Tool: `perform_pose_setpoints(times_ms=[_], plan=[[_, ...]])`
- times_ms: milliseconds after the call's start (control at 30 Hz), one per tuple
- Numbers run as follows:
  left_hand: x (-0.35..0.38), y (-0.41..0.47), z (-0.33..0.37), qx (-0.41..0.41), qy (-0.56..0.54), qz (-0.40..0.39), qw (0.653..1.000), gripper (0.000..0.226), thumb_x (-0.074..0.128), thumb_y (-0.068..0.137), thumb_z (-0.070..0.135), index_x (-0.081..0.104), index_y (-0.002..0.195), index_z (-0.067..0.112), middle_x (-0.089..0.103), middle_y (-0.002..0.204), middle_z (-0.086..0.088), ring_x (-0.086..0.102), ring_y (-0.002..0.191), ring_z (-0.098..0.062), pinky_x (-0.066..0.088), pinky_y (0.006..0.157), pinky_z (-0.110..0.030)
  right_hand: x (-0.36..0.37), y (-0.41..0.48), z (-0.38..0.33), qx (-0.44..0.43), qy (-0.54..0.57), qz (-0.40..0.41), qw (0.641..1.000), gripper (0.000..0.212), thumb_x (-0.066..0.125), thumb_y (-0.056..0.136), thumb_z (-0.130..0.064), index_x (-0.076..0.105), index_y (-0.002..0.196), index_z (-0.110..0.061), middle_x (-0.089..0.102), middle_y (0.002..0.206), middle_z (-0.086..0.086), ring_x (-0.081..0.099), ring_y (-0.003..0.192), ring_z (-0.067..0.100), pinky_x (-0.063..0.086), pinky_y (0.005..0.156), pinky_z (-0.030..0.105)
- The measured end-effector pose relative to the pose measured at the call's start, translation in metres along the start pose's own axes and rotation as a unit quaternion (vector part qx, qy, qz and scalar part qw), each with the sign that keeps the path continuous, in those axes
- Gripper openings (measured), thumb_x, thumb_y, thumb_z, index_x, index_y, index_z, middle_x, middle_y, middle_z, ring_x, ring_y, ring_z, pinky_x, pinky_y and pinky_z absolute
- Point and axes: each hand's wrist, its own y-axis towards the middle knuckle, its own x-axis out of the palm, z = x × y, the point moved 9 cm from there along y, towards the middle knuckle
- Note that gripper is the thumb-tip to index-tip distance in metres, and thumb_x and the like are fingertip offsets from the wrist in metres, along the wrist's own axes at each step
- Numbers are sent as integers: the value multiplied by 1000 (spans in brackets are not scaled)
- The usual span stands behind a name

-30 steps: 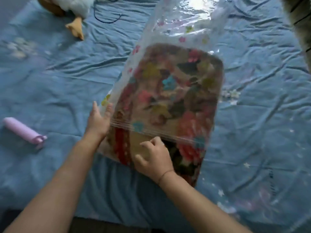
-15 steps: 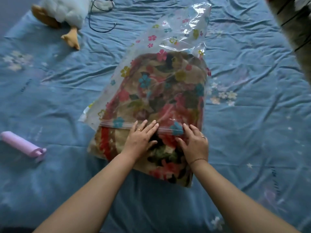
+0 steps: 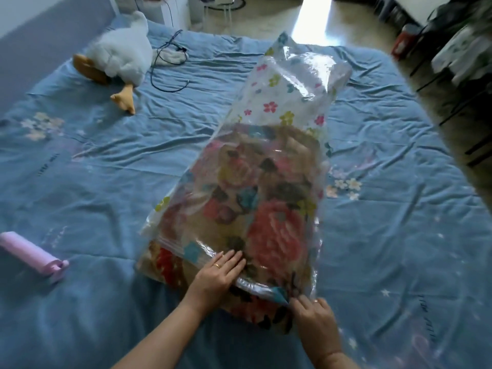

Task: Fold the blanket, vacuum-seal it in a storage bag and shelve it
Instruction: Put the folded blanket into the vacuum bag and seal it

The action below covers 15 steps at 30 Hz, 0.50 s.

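A folded flowered blanket (image 3: pixel 255 209) lies inside a clear storage bag (image 3: pixel 282 97) printed with small flowers, on the blue bed. The blanket's near end sticks out past the bag's mouth. My left hand (image 3: pixel 217 275) lies flat with straight fingers on the bag's zip strip, near its middle. My right hand (image 3: pixel 314 312) pinches the bag's near right corner at the mouth, fingers curled on the plastic. The bag's far end stands up, loose and full of air.
A pink hand pump (image 3: pixel 32 255) lies on the blue bed sheet (image 3: pixel 106 182) at the left. A white plush duck (image 3: pixel 119 54) and a black cable (image 3: pixel 167 62) lie at the far left. Floor and dark furniture (image 3: pixel 458 49) show beyond the bed's far right.
The head has lifted, so more of the room shows. My right hand moved from the strip's middle to the bag's near right corner and now pinches it. My left hand stays flat on the strip.
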Motion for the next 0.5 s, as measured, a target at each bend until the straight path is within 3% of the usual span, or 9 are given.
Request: perform_pose_setpoints(times_ms=[100, 267, 400, 500], plan=[[-3, -36, 5, -21, -10, 15, 1000, 42, 38, 91, 16, 74, 111, 12, 70, 119, -4, 69, 107, -19, 30, 107, -31, -2, -8, -9, -18, 15, 7, 1000, 8, 51, 74, -20, 58, 71, -23, 54, 62, -1, 58, 52, 22, 30, 64, 31], [4, -81, -3, -82, -26, -6, 996, 49, 41, 75, 7, 73, 112, 9, 71, 118, -5, 70, 105, -19, 20, 113, -26, 9, 4, -27, -13, 28, -20, 999, 26, 53, 73, -26, 66, 95, -20, 66, 98, 5, 56, 86, 25, 38, 80, 38], [16, -75, -3, -98, -31, -70, 992, 49, 41, 75, 12, 73, 112, 9, 70, 119, -6, 69, 106, -21, 15, 116, -26, 16, 1, -39, -11, 20, -51, 998, 11, 53, 67, -15, 63, 65, -21, 59, 65, 0, 56, 56, 22, 33, 62, 33], [29, -73, 5, -78, -46, -149, 985, 48, 42, 90, 37, 68, 121, 12, 65, 128, -5, 64, 117, -22, 9, 119, -26, 22, -24, -41, -9, 22, -69, 997, 15, 49, 64, -13, 60, 56, -19, 54, 56, 1, 54, 48, 22, 29, 63, 32]])
